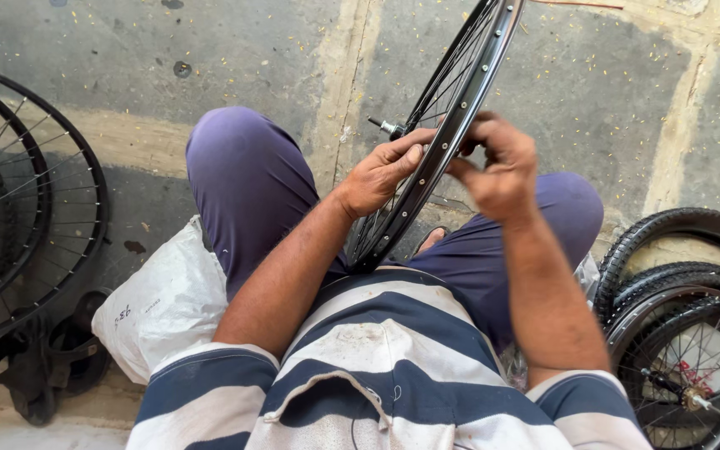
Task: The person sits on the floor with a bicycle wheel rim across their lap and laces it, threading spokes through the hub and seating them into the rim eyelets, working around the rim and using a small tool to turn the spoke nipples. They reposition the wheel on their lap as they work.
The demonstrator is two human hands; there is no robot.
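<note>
Both grips are on the black wheel rim (447, 125): the left hand (381, 175) lies against its near side, fingers (406, 150) flat on the metal and thumb pressing, more steadying than clamping, while the right hand (502, 167) is pinched narrow at the rim's edge, though what those fingertips hold, if anything, is too small to tell. The wheel stands upright on edge between the knees, its lower end tucked near the striped shirt (385, 358), its long line running up and away to the top of the view, tilted right. Spokes and the hub axle (387, 127) are already in; there is no tyre on it. More spoked rims (35, 200) lie left on the floor, tyres (677, 250) right, a white bag (164, 304) beside the thigh.
</note>
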